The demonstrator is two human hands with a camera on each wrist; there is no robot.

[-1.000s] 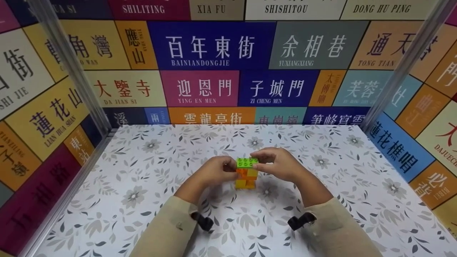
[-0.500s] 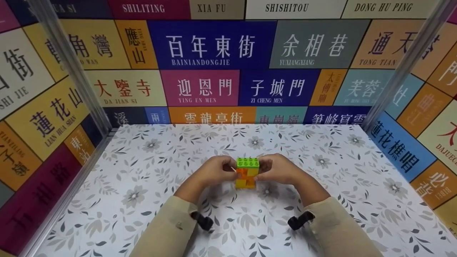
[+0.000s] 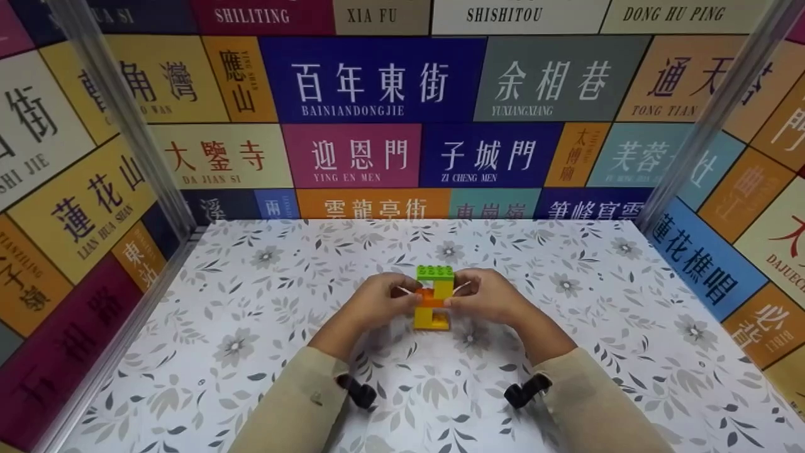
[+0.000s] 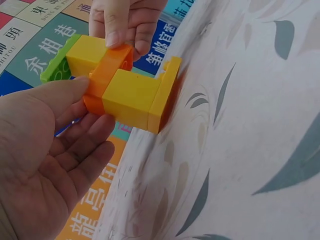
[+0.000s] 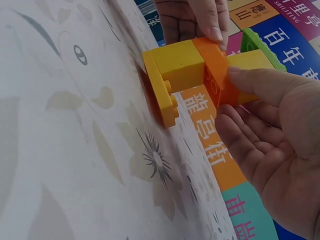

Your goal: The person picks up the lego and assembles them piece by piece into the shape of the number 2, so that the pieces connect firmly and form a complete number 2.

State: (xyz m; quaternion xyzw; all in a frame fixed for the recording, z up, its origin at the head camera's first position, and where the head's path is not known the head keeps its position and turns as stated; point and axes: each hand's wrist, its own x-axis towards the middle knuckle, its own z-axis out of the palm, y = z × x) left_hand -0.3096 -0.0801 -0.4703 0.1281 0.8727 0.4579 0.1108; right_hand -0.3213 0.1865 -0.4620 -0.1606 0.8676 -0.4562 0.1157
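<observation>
A small tower of building bricks stands between both hands in the head view. Its top is a green studded brick [image 3: 435, 273]. Under that come a yellow block [image 3: 443, 289] on the right, an orange brick [image 3: 430, 301], a second yellow block [image 3: 423, 318] on the left and a thin yellow base brick [image 4: 169, 92] close over the tabletop. My left hand [image 3: 380, 299] pinches the orange brick's left end with thumb and fingers. From the right side, my right hand [image 3: 489, 296] pinches the tower at the orange brick, its thumb touching near the upper yellow block.
The table [image 3: 251, 402] has a white cloth with grey leaves and flowers. Walls of coloured sign panels [image 3: 371, 82] enclose the back and sides, with clear corner posts [image 3: 126, 119]. Black straps with small cameras [image 3: 357, 391] sit at the sleeve ends.
My right hand has come down from the green top brick to the orange brick. The tower's top has tipped away from me, so more of its front shows. The left hand keeps its grip.
</observation>
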